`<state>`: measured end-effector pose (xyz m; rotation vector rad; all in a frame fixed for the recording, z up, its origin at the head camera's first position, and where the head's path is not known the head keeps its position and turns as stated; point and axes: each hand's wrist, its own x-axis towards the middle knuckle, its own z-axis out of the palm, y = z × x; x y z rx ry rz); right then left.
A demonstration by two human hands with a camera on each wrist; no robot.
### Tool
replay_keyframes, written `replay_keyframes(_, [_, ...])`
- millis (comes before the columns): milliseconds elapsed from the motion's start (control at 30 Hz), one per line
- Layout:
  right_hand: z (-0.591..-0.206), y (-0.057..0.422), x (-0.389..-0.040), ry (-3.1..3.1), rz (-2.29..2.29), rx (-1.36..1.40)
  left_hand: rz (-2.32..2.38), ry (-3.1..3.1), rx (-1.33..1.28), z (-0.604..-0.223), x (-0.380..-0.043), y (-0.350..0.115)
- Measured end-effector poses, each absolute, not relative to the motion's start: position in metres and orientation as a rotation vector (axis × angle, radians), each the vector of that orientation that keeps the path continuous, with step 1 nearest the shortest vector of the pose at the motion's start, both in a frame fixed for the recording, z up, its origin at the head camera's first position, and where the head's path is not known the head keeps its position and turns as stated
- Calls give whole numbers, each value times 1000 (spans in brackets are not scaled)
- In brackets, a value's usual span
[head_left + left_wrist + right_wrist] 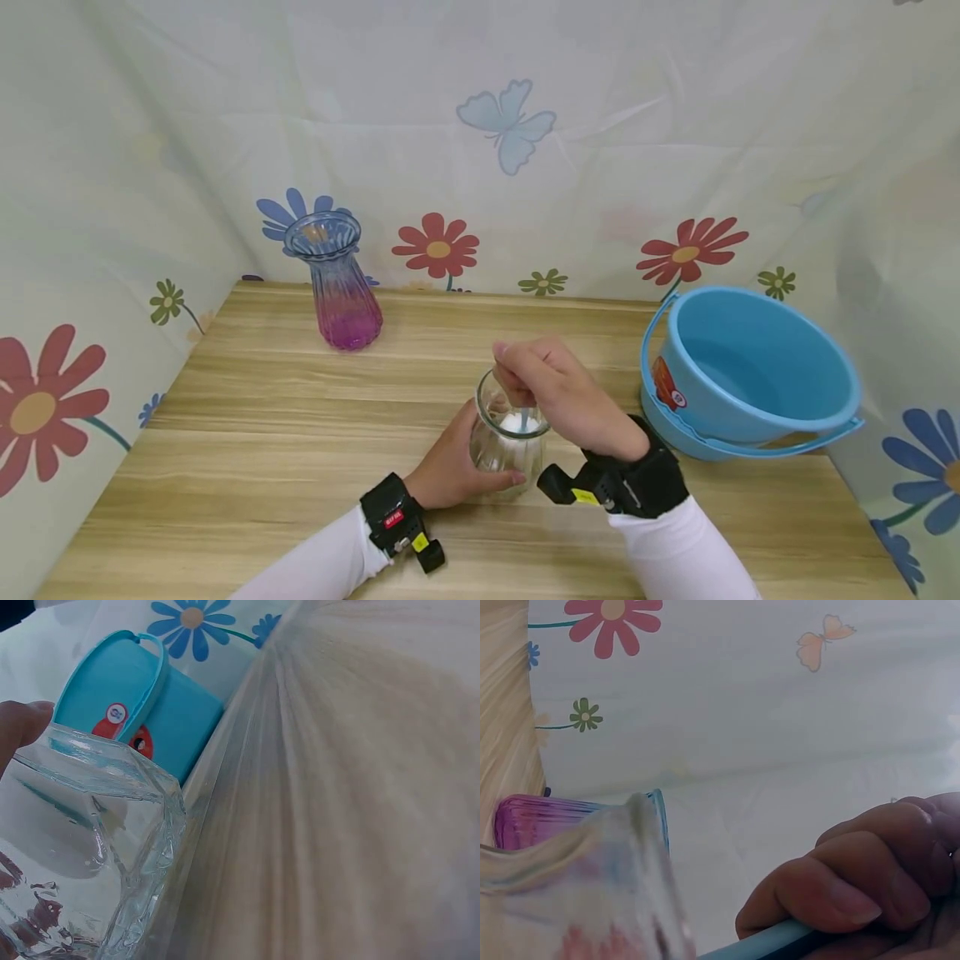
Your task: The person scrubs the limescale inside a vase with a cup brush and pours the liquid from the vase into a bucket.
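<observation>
A clear ribbed glass vase (492,450) stands tilted on the table in front of me. My left hand (457,471) grips its side, thumb across the front; its thick faceted base (142,855) shows close up in the left wrist view. Above the rim, the curled fingers of my right hand (551,392) hold the light-blue handle of a bottle brush (761,941). The handle runs down through the vase's mouth, and a white head (517,423) shows blurrily through the glass. Part of the handle is hidden inside my fist.
A blue-to-pink glass vase (345,292) stands at the back left of the wood-grain table (300,417). To the right, a light-blue bucket (720,417) with its handle down sits near the table's edge. A flower-printed cloth (360,125) hangs behind and at both sides.
</observation>
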<state>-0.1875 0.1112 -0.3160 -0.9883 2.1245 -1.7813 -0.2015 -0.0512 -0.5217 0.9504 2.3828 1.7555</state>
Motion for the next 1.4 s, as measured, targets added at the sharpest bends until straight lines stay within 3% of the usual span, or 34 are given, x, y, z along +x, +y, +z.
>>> replay_keyframes(500, [-332, 111, -192, 2068, -1809, -967, 1805, 2314, 964, -489, -189, -54])
replay_keyframes(800, [-335, 111, -193, 2069, -1824, -945, 1762, 2345, 955, -520, -203, -49])
replay_keyframes(1400, [-331, 110, -188, 2091, -1841, -913, 1745, 2393, 958, -519, -205, -50])
